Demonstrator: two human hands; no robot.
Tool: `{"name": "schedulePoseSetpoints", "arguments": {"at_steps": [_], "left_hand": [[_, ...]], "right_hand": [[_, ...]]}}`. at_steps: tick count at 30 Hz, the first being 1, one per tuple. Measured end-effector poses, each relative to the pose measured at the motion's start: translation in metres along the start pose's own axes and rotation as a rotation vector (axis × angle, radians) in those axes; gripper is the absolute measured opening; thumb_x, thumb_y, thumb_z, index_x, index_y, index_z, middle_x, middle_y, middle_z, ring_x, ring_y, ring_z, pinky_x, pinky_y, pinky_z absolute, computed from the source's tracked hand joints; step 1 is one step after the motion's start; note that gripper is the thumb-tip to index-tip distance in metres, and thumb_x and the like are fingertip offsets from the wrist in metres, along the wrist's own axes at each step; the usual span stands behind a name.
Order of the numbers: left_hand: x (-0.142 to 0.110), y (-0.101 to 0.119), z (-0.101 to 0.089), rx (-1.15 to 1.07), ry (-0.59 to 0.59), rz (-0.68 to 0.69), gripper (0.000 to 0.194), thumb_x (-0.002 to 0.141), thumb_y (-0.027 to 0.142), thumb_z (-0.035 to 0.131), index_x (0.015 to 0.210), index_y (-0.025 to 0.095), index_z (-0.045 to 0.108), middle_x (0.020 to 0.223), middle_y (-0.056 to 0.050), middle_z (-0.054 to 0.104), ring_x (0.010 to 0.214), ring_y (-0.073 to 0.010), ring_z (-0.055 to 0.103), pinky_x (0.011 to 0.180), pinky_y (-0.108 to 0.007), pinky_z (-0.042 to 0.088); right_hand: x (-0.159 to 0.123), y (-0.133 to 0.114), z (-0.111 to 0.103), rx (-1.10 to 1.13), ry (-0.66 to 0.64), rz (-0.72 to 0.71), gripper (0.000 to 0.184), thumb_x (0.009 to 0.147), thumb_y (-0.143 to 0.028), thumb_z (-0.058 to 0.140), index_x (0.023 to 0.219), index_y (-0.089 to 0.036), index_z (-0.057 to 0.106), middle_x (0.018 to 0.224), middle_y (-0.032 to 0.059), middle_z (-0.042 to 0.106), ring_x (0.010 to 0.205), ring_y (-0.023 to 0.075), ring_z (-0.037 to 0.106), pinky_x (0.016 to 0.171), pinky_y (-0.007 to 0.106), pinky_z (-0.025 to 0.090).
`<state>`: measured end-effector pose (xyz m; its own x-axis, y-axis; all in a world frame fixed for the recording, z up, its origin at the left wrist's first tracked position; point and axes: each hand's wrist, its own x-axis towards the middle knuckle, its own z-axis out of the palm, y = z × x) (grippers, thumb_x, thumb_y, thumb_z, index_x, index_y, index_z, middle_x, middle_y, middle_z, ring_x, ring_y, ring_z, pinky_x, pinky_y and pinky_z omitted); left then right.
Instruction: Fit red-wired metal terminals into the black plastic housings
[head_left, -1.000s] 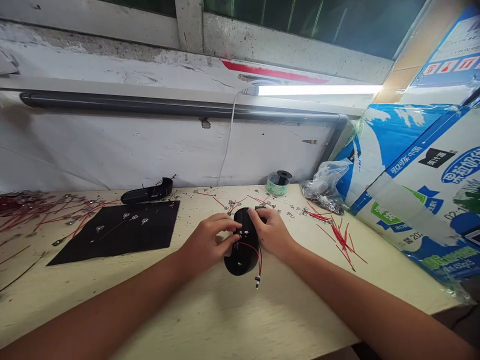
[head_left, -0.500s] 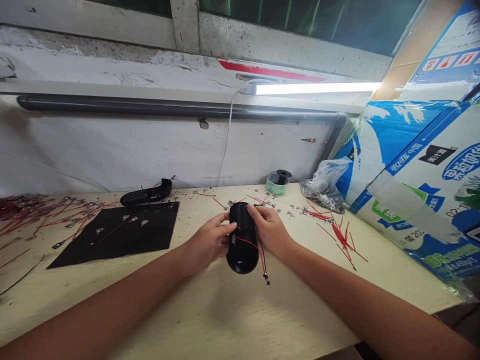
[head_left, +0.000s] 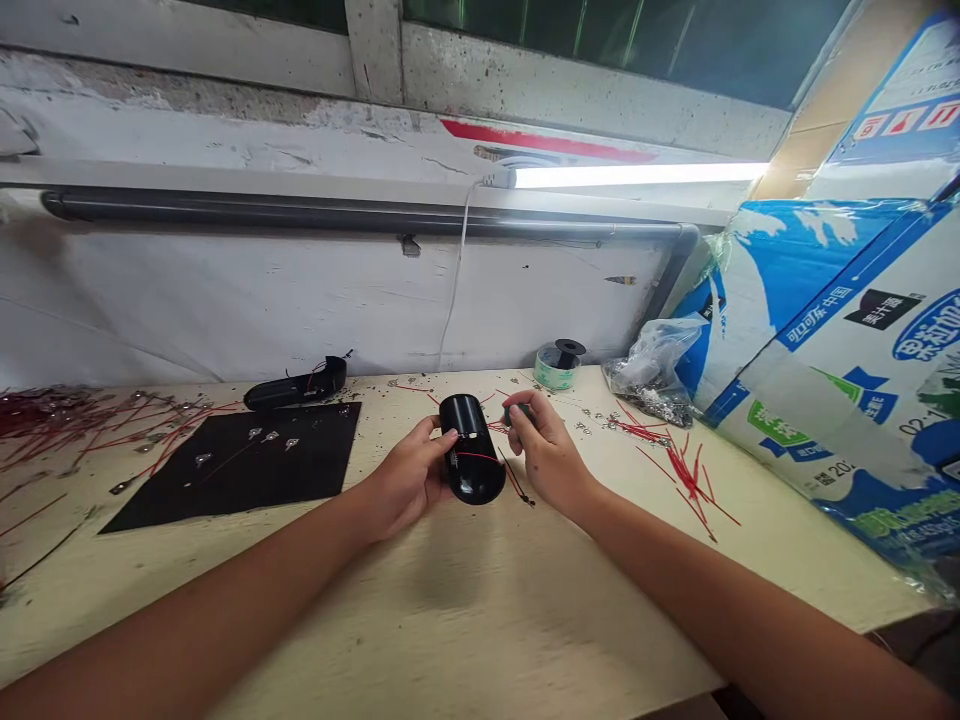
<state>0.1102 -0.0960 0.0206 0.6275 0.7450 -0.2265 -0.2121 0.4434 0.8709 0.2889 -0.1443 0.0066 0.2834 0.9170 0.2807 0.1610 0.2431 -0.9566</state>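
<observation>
A glossy black plastic housing (head_left: 474, 470) with a rounded near end is held above the table by my left hand (head_left: 412, 465), the thumb on its left edge. A thin red wire crosses the housing, and red and black wires (head_left: 521, 490) hang off its right side with a small dark tip. Just right of the housing, apart from it, my right hand (head_left: 551, 450) is closed with a small dark green piece (head_left: 516, 412) pinched between thumb and fingers. Most of that piece is hidden, so its kind is unclear.
Left on the table lies a black mat (head_left: 247, 465) with small metal tabs; behind it sits another black housing (head_left: 296, 385). Red wires (head_left: 694, 475) lie at right. A tape roll (head_left: 555, 375), a plastic bag of small parts (head_left: 652, 375) and blue-white cartons (head_left: 840, 380) stand further back.
My right hand has come off the housing and now pinches the dark green piece. My left hand keeps the housing, which has tilted and shifted slightly up and left.
</observation>
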Motion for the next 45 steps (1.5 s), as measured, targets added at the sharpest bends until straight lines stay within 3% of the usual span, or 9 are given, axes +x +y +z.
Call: {"name": "schedulePoseSetpoints", "arguments": {"at_steps": [7,11,16,25,36,41,45], "left_hand": [[0.0,-0.002,0.0,0.003,-0.017,0.006,0.025,0.096,0.019,0.057,0.12,0.018,0.053,0.096,-0.007,0.067,0.082,-0.0163,0.066,0.071,-0.028,0.055],[-0.002,0.0,0.003,0.005,-0.005,0.005,0.024,0.096,0.018,0.056,0.12,0.017,0.052,0.096,-0.008,0.067,0.082,-0.016,0.065,0.072,-0.029,0.055],[-0.001,-0.002,0.002,0.014,-0.042,0.014,0.032,0.094,0.02,0.061,0.124,0.02,0.05,0.096,-0.007,0.067,0.083,-0.0163,0.065,0.074,-0.029,0.053],[0.001,-0.006,-0.004,0.024,-0.104,0.037,0.037,0.092,0.029,0.066,0.124,0.021,0.051,0.099,-0.007,0.067,0.085,-0.0169,0.065,0.077,-0.03,0.051],[0.0,-0.006,-0.004,0.059,-0.122,0.025,0.038,0.091,0.031,0.067,0.122,0.021,0.049,0.096,-0.005,0.066,0.086,-0.0172,0.063,0.079,-0.031,0.05],[0.001,-0.006,-0.004,0.059,-0.129,0.031,0.035,0.091,0.03,0.067,0.12,0.021,0.049,0.097,-0.005,0.066,0.085,-0.0166,0.062,0.076,-0.03,0.05],[0.0,-0.006,-0.004,0.067,-0.133,0.026,0.039,0.088,0.031,0.07,0.119,0.022,0.049,0.097,-0.005,0.066,0.085,-0.0176,0.062,0.077,-0.032,0.05]], "right_hand": [[0.001,-0.001,-0.001,0.038,-0.018,0.0,0.019,0.092,-0.04,0.052,0.098,-0.023,0.057,0.07,-0.0034,0.046,0.063,0.0152,0.044,0.063,0.031,0.036],[-0.001,-0.002,-0.001,0.034,-0.015,0.021,0.018,0.088,-0.032,0.05,0.1,-0.022,0.059,0.076,-0.0017,0.051,0.07,0.0159,0.048,0.07,0.032,0.039],[-0.004,-0.008,0.004,0.074,-0.12,-0.038,0.023,0.085,-0.033,0.064,0.105,-0.021,0.066,0.085,0.0012,0.062,0.078,0.0168,0.053,0.072,0.031,0.042],[-0.004,-0.012,0.003,0.161,-0.105,0.088,0.032,0.073,-0.038,0.081,0.097,-0.018,0.073,0.061,-0.0044,0.055,0.059,0.0117,0.048,0.061,0.029,0.04],[-0.005,-0.01,0.003,0.213,-0.172,0.177,0.034,0.07,-0.04,0.085,0.09,-0.015,0.073,0.068,-0.0001,0.063,0.063,0.0129,0.054,0.062,0.03,0.042],[-0.005,-0.008,0.004,0.212,-0.193,0.203,0.034,0.07,-0.041,0.085,0.088,-0.015,0.07,0.061,-0.0043,0.056,0.055,0.009,0.047,0.052,0.025,0.035],[-0.004,-0.004,0.005,0.179,-0.21,0.198,0.035,0.073,-0.042,0.083,0.089,-0.015,0.068,0.066,-0.0026,0.059,0.056,0.0093,0.049,0.051,0.024,0.035]]}}
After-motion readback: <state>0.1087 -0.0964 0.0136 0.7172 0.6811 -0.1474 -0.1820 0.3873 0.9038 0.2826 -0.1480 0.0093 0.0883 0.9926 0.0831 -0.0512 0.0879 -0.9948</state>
